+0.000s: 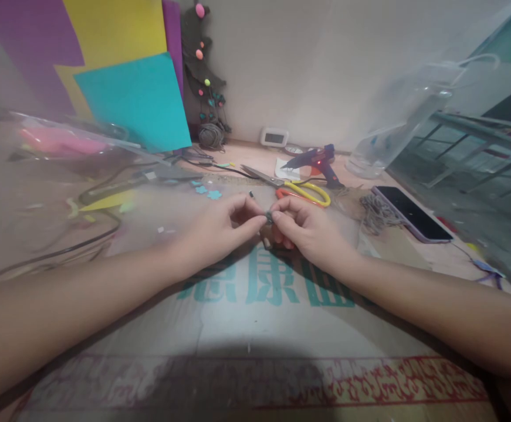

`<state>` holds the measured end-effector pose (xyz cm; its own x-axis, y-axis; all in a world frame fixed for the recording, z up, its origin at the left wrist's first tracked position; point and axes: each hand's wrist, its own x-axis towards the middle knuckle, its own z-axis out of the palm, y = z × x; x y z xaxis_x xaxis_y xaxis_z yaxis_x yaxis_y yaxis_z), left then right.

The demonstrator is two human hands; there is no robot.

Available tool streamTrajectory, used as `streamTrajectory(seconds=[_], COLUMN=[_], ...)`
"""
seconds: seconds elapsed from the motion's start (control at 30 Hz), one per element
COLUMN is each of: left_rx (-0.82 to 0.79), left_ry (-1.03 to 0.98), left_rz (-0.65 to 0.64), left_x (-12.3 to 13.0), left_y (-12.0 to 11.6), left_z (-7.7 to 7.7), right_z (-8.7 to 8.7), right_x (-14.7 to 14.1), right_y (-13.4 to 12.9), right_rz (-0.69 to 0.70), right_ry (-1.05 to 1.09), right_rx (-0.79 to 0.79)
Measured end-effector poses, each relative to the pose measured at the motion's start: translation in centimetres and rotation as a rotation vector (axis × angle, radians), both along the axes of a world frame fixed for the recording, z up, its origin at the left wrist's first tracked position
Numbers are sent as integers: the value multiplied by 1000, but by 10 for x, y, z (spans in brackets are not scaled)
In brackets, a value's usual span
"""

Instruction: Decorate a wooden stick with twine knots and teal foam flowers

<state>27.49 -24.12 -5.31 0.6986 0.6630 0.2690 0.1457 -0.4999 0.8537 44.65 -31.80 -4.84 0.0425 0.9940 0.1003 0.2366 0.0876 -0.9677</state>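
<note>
Both hands meet over the middle of the work board [220, 328], fingertips almost touching. A small dark grey piece [268, 217], perhaps yarn, is pinched between them. My left hand [237, 220] holds its left side between thumb and forefinger. On the other side my right hand [298, 225] grips it with thumb and forefinger, the other fingers curled below. A short dark strand or stick shows under the fingertips, too blurred to name. Just behind the hands lie scissors [310, 192] with yellow and red handles. Small blue flower cutouts [214, 194] rest beyond my left hand.
A dark glue gun [312, 159] with a red light stands behind the scissors. At right are grey yarn [381, 212], a phone [411, 214] and a clear plastic container [381, 140]. Coloured sheets [136, 105], a yarn ball [211, 136] and black cables [61, 253] are at left and back.
</note>
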Motion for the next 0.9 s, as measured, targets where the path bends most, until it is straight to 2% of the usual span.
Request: streamTrajectory(seconds=[0.27, 0.47, 0.67, 0.9], left_rx=[2, -77, -69, -95], left_ry=[18, -12, -34, -11], left_rz=[-28, 2, 34, -3], left_x=[0, 1, 1, 2], left_y=[1, 2, 2, 1], left_z=[1, 0, 0, 2], right_z=[-1, 2, 4, 5], right_x=[-1, -1, -2, -2], right_y=[1, -1, -2, -2], right_rz=[12, -7, -32, -43], right_ry=[17, 67, 53, 54], right_rx=[5, -10, 16, 4])
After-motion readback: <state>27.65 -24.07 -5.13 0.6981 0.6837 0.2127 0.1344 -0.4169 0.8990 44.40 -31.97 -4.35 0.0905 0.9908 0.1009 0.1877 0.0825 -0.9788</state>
